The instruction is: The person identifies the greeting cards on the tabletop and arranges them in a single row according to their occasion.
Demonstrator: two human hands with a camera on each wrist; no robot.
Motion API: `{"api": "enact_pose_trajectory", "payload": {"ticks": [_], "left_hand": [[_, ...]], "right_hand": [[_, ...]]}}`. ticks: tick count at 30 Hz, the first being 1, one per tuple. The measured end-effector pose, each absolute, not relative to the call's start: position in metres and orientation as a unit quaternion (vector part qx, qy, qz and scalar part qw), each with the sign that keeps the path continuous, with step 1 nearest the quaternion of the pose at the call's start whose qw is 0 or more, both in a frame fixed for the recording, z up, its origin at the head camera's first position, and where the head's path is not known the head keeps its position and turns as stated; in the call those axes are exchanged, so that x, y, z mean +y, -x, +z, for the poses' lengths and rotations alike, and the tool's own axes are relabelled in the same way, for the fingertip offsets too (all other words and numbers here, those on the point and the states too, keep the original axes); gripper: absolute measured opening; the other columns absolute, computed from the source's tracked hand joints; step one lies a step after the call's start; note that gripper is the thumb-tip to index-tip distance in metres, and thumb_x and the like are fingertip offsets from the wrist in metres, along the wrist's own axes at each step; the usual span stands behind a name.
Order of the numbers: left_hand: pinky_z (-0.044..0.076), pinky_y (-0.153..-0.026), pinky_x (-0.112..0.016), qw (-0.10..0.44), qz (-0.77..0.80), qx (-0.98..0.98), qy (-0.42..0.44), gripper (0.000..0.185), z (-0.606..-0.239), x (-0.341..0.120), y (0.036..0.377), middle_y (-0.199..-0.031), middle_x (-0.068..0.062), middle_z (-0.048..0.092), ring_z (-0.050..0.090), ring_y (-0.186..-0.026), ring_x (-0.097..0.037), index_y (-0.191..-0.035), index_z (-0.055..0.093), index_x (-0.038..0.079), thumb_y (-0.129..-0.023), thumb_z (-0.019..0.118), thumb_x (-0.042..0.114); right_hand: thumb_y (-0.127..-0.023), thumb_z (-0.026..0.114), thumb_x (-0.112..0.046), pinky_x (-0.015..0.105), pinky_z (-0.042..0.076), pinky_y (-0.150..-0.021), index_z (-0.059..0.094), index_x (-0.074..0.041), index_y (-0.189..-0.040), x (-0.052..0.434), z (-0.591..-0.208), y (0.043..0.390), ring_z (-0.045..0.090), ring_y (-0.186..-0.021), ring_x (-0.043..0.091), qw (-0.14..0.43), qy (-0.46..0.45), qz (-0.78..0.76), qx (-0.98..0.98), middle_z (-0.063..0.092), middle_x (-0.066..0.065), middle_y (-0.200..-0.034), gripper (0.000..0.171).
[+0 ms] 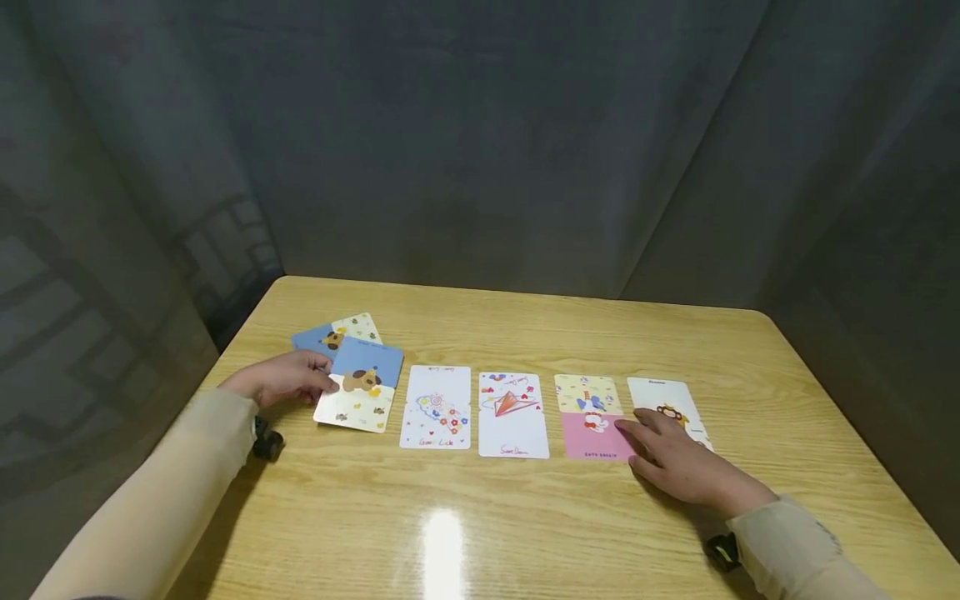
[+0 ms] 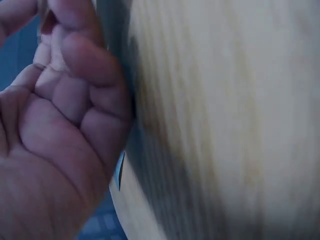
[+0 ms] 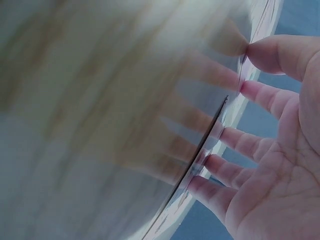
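A row of picture cards lies on the wooden table point(image 1: 480, 517). At its left end, my left hand point(image 1: 318, 379) pinches the left edge of a blue-and-yellow dog card point(image 1: 363, 387); this card overlaps a similar dog card point(image 1: 337, 332) behind it. In the left wrist view the left hand point(image 2: 60, 115) shows curled fingers close to the table. My right hand point(image 1: 660, 446) lies flat with straight, spread fingers on a white monkey card point(image 1: 663, 396), its fingertip at the pink-and-yellow card point(image 1: 592, 417). The right wrist view shows my right hand's fingertips point(image 3: 250, 90) pressing on the glossy surface.
Between the hands lie a white flower card point(image 1: 437, 408) and a white card with a red kite shape point(image 1: 512, 414). Grey curtains point(image 1: 480, 142) close in the table on all sides. The table's near half bears only a light glare.
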State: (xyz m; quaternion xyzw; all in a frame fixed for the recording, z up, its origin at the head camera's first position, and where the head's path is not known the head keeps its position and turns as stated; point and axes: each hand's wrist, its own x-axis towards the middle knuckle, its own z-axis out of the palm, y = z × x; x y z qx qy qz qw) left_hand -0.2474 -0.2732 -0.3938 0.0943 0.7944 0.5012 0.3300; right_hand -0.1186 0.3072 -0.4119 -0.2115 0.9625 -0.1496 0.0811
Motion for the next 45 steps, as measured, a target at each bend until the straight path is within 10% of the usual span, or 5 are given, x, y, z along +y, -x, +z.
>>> {"api": "enact_pose_trajectory", "payload": {"ticks": [16, 45], "left_hand": [[0.04, -0.053, -0.024, 0.346, 0.393, 0.846, -0.107, 0.031, -0.386, -0.261, 0.238, -0.065, -0.001, 0.064, 0.056, -0.054, -0.01, -0.075, 0.065, 0.007, -0.105, 0.057, 0.012], [0.046, -0.054, -0.023, 0.368, 0.314, 0.87, -0.096, 0.034, -0.384, -0.252, 0.236, -0.061, -0.001, 0.062, 0.058, -0.053, -0.009, -0.069, 0.068, 0.007, -0.101, 0.061, 0.014]], "right_hand": [[-0.099, 0.069, -0.024, 0.07, 0.041, -0.099, 0.056, -0.002, -0.143, 0.307, -0.408, 0.121, 0.041, -0.134, 0.056, 0.075, 0.204, -0.138, 0.966, 0.043, 0.034, -0.146, 0.051], [-0.099, 0.068, -0.024, 0.07, 0.039, -0.1, 0.056, 0.0, -0.143, 0.306, -0.412, 0.12, 0.04, -0.134, 0.058, 0.076, 0.212, -0.147, 0.963, 0.043, 0.034, -0.145, 0.051]]}}
